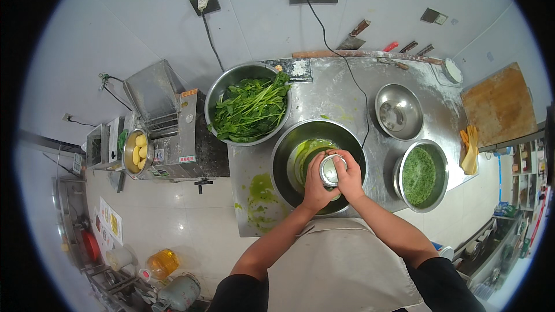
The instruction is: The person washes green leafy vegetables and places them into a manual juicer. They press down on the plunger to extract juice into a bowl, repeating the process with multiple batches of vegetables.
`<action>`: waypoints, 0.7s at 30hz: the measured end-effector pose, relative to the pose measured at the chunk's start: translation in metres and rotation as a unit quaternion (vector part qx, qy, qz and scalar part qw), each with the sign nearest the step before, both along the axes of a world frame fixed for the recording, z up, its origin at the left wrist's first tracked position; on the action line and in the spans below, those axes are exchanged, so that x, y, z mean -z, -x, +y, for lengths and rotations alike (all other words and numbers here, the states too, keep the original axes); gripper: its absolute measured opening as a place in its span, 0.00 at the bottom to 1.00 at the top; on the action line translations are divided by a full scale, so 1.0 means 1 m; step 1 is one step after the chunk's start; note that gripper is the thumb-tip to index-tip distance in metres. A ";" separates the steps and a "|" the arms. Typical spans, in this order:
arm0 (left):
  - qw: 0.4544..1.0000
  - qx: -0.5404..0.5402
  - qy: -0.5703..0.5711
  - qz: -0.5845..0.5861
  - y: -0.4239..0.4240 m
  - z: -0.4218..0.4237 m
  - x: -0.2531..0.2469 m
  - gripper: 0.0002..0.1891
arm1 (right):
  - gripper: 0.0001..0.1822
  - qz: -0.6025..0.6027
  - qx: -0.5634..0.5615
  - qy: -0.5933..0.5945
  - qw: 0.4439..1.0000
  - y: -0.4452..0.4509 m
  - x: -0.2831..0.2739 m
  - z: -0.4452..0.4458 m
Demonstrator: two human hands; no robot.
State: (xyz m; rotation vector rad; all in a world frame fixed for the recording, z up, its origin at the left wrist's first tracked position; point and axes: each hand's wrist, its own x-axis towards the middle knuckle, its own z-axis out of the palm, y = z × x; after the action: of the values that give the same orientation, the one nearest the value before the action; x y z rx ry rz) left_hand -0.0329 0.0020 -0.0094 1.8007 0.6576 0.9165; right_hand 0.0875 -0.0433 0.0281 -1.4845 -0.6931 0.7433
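Both of my hands grip a round, metal-rimmed object [330,170] with a pale top, held over a large steel bowl [279,182]. My left hand [316,182] wraps its left side, and my right hand [349,175] wraps its right side. The lower part of the object is mostly hidden by my hands, so its exact kind is unclear. Inside the bowl, green liquid [310,145] coats the bottom and wall. A black power cord [362,89] runs down from a wall socket to the bowl's right side, where its end is hidden.
Leafy greens [251,108] fill a steel basin [209,110] at the back left. Rightward stand an almost bare steel bowl [409,99] and a bowl of frothy green pulp [418,175]. Green splashes [262,195] mark the steel table [368,203]. A machine [190,138] stands left; yellow gloves [470,149] hang right.
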 end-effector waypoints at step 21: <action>1.000 -0.008 -0.010 -0.002 0.000 0.002 -0.005 0.56 | 0.12 -0.011 -0.001 0.006 1.000 0.000 -0.006 0.001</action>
State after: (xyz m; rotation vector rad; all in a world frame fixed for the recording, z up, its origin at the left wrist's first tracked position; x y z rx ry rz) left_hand -0.0334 0.0042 -0.0045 1.8138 0.6619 0.9401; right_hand 0.0872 -0.0422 0.0344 -1.5054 -0.7081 0.7337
